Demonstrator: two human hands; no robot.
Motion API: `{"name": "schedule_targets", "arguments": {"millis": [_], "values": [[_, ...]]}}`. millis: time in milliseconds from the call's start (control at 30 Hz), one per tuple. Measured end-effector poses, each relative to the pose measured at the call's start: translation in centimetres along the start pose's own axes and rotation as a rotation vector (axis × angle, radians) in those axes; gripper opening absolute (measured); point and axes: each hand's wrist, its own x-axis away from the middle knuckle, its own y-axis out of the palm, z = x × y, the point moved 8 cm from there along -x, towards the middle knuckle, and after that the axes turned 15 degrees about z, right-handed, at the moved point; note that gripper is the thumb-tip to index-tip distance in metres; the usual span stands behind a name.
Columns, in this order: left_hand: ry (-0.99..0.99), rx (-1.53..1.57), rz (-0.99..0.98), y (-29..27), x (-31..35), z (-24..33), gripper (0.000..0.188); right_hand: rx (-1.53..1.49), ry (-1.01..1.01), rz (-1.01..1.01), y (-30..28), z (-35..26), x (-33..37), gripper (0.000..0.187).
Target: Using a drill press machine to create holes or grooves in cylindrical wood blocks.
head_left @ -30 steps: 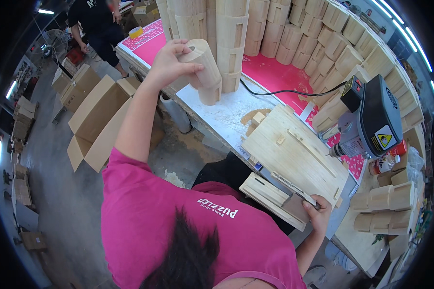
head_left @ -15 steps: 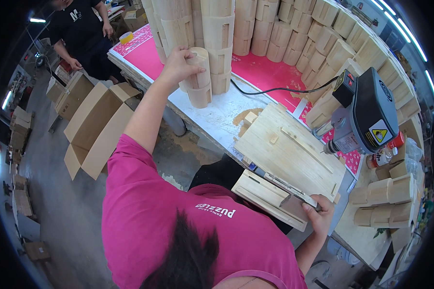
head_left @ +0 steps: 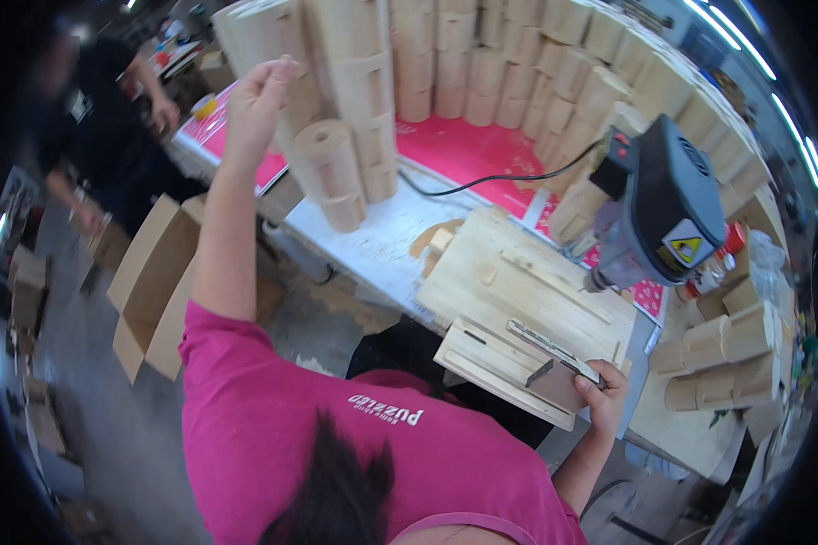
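My left hand (head_left: 260, 104) is raised in front of tall stacks of wooden cylinders (head_left: 354, 64). Its fingers are curled together; whether anything is in them, I cannot make out. Below it, a wooden cylinder (head_left: 325, 159) with a hole in its top is stacked on another at the table's near edge. My right hand (head_left: 602, 395) is closed on one end of a long, slim metal bar tool (head_left: 554, 345). The bar lies over a grooved wooden block (head_left: 486, 359), beside a flat wooden board (head_left: 536, 272) with thin strips fixed on it.
A dark drill press head (head_left: 668, 204) overhangs the board's right side, its black cable (head_left: 491, 186) crossing the table. More cylinders line the back and right. An open cardboard box (head_left: 150, 282) stands on the floor at left, near another person (head_left: 109, 118).
My left hand has let go of the wooden cylinder and risen up and left, its fingers now curled. The metal bar in my right hand has shifted angle over the wooden block.
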Motion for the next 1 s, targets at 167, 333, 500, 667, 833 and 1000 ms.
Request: {"name": "schedule_targets", "arguments": {"millis": [167,333,500,667,833,1000], "values": [[0.103,0.198,-0.168,8.5,-0.3,5.9,0.026,-0.157,0.070,0.044,-1.5,2.2,-0.8,0.022],[0.102,0.152,-0.396,22.4,1.7,6.1,0.039,-0.098,0.056,0.079,-2.9,2.7,-0.9,0.019],[0.261,-0.019,-0.363,33.7,-0.8,2.3,0.052,-0.041,-0.037,0.012,-2.5,2.3,-1.7,0.024],[0.141,-0.111,-0.252,40.6,-4.5,0.2,0.068,-0.129,0.051,-0.087,-1.1,2.8,-1.8,0.025],[-0.040,-0.400,-0.116,43.9,-3.8,1.1,0.084,-0.191,0.029,-0.133,-0.8,3.3,-1.8,0.023],[-0.018,-0.530,-0.080,46.3,-3.1,1.4,0.089,-0.198,0.137,-0.125,-0.6,4.9,-1.2,0.024]]}}
